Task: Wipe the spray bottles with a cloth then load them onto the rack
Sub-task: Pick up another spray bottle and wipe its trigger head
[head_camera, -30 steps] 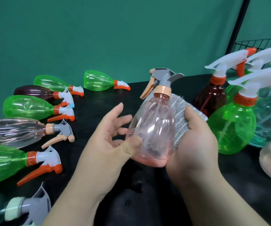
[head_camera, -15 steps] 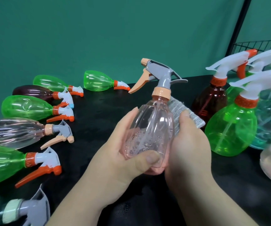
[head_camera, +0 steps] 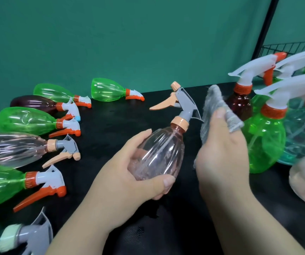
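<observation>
One step in hand, by the look: wiping. Gripping the pink bottle [head_camera: 159, 153], tilted above the bench [head_camera: 120, 111] at centre, in the left hand [head_camera: 129, 177], fingers curled round its belly. Pinching the grey cloth [head_camera: 214, 111] in the right hand [head_camera: 221, 150], just right of the bottle. Next, probably: cloth onto plastic, then a reach to the far-right rack [head_camera: 291, 50] past the upright green bottle [head_camera: 265, 142] and brown bottle [head_camera: 239, 105]. More lying bottles [head_camera: 26, 122] at left.

We could read no text, label, brand, number or sign; the pink spray bottle [head_camera: 160, 150] and the grey cloth [head_camera: 212, 107] showed no legible marking to us.
</observation>
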